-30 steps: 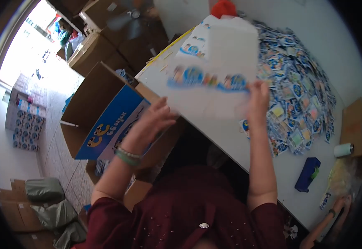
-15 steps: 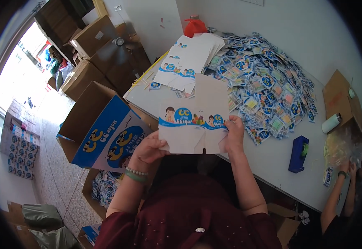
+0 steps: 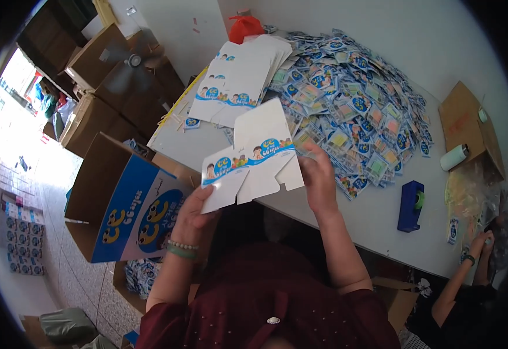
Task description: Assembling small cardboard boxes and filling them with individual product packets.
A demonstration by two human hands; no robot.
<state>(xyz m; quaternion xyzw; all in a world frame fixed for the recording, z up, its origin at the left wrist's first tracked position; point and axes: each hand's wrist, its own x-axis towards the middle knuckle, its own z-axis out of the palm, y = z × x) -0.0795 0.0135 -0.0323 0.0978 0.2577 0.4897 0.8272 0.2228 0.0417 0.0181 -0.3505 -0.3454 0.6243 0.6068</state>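
Note:
Both my hands hold one flat white carton blank (image 3: 254, 160) with a blue cartoon band, raised above the near edge of the white table (image 3: 376, 218). My left hand (image 3: 193, 209) grips its lower left flaps. My right hand (image 3: 318, 177) pinches its right edge. Behind it lies a stack of the same flat blanks (image 3: 236, 81). A big heap of small blue and coloured sachets (image 3: 353, 110) covers the table's middle.
A blue tape dispenser (image 3: 411, 205) and a white roll (image 3: 455, 157) sit at the right, by a brown cardboard piece (image 3: 466, 125). An open blue-printed box (image 3: 123, 200) stands on the floor at my left. Another person's arm (image 3: 463, 273) reaches in at lower right.
The carton blank came down from the far stack toward me and tilted. Its flaps are now spread apart, and both hands have shifted along its lower edge.

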